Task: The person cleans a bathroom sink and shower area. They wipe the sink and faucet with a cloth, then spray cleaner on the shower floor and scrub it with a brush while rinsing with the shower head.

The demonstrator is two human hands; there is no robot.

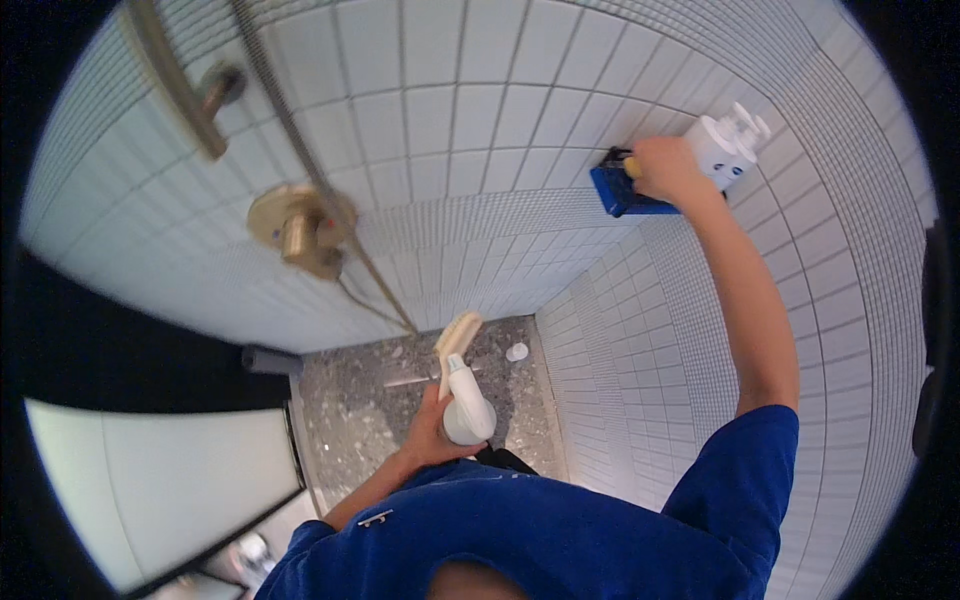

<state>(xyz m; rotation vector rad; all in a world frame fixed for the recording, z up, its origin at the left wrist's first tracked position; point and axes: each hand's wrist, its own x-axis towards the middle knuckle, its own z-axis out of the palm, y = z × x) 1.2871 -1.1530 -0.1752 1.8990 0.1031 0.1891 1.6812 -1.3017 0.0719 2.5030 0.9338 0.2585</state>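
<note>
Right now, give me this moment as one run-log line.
left hand: holds white spray bottle low | right hand: presses blue sponge on tiled wall | white dispenser beside it

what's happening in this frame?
A person stands in a tiled shower stall. The right hand presses a blue pad against the white wall tiles, beside a white wall dispenser. The left hand holds a white brush down low, over the speckled floor. Brass shower fittings sit on the wall to the left.

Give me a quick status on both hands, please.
Right hand shut on blue scrubber, pressed against tiled wall. Left hand grips white spray bottle, held low. Nothing between scrubber and wall.
</note>
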